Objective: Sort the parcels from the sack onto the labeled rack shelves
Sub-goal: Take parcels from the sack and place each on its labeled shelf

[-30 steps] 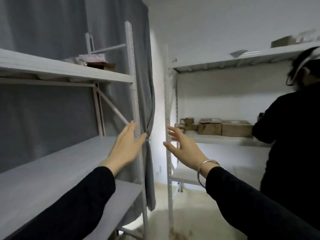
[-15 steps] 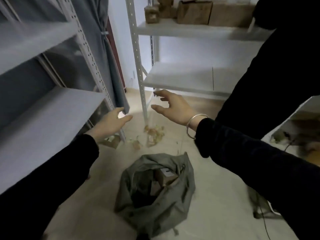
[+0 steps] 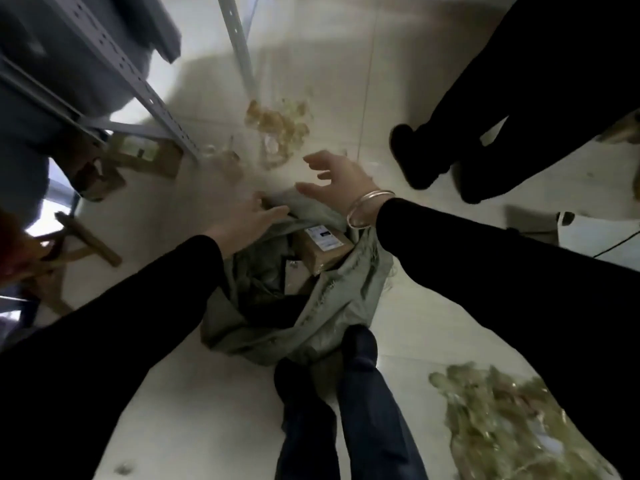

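Grey sack [image 3: 332, 306] open on floor; brown parcel [image 3: 322, 249] inside (white label).

Pale tiled floor [image 3: 214, 403], seen from above. At centre lies an open grey-green sack [image 3: 332, 306], slumped and creased. Two perforated metal rack posts [image 3: 239, 46] stand at upper left, with a flat cardboard box [image 3: 152, 157] beside their feet. Crumpled yellowish wrapping scraps [image 3: 280, 129] lie at upper centre; a larger heap of crumpled wrapping [image 3: 502, 417] at lower right. A bystander's dark shoes [image 3: 415, 157] stand at upper right.

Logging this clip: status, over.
Left hand and right hand open, empty, at sack mouth. Labelled parcel visible inside. Second person's legs nearby, clear of sack.
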Demonstrator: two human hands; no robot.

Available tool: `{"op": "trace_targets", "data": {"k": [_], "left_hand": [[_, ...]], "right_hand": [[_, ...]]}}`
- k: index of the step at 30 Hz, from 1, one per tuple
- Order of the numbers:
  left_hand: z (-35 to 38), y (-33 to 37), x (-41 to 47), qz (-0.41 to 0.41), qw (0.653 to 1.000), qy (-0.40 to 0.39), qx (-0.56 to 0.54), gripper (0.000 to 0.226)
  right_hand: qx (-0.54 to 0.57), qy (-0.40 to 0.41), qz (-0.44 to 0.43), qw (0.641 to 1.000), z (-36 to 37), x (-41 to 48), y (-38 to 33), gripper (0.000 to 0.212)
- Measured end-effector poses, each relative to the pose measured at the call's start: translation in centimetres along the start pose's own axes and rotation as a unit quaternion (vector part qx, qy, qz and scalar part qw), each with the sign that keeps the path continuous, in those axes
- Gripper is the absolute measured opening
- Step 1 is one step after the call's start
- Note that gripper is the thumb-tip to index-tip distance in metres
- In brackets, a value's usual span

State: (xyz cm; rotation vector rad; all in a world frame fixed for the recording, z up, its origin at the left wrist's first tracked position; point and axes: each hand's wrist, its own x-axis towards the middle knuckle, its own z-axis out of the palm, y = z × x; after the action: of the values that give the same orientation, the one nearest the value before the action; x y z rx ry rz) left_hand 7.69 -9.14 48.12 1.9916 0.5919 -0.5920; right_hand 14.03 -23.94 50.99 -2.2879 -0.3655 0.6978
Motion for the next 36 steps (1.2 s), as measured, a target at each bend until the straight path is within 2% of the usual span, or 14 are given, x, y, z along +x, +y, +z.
{"op": "trace_targets", "data": {"k": [6, 11, 14, 16, 17, 20, 24, 27, 29, 33, 36], "left_hand": [[10.0, -12.8, 13.1, -0.092, 0.995, -0.031, -0.019, 0.066], [19.7, -20.5, 20.5, -0.206, 0.971, -0.014, -0.122, 0.069], [24.6, -24.1, 24.0, -0.266, 0.931, -0.025, -0.249, 0.068], [26.9, -25.8, 25.6, -0.252, 0.92, -0.059, -0.294, 0.072], [27.5, -26.2, 26.0, -0.24, 0.918, -0.072, -0.308, 0.065], [28.9, -26.9, 27.2, -0.229, 0.907, -0.081, -0.345, 0.055], [28.3, -25.6, 28.5, -0.258, 0.887, -0.06, -0.379, 0.062], [27.6, -24.3, 29.0, -0.284, 0.897, -0.035, -0.337, 0.057], [26.9, -23.5, 28.8, -0.285, 0.893, -0.03, -0.348, 0.063], [23.8, -21.8, 25.8, -0.282, 0.892, -0.015, -0.352, 0.059], [19.5, -19.6, 21.7, -0.284, 0.905, -0.036, -0.315, 0.043]], "right_hand": [[0.003, -0.065, 0.083, 0.994, 12.0, 7.8, 15.8, 0.061], [-0.023, -0.086, 0.122, 0.989, 19.6, 10.5, 28.1, 0.062], [-0.057, -0.073, 0.123, 0.988, 23.8, 12.2, 34.4, 0.054], [-0.098, -0.034, 0.116, 0.988, 25.6, 13.6, 37.3, 0.052], [-0.105, -0.01, 0.121, 0.987, 26.1, 14.2, 38.3, 0.052], [-0.088, 0.021, 0.13, 0.987, 26.7, 15.1, 40.0, 0.048], [-0.101, -0.025, 0.119, 0.987, 27.2, 14.9, 39.4, 0.046], [-0.096, -0.038, 0.126, 0.987, 27.2, 15.2, 38.8, 0.043], [-0.092, -0.038, 0.134, 0.986, 26.5, 15.3, 38.4, 0.041], [-0.092, -0.02, 0.162, 0.982, 24.0, 14.2, 37.0, 0.049], [0.017, -0.035, 0.219, 0.975, 20.0, 12.2, 33.4, 0.058]]}}
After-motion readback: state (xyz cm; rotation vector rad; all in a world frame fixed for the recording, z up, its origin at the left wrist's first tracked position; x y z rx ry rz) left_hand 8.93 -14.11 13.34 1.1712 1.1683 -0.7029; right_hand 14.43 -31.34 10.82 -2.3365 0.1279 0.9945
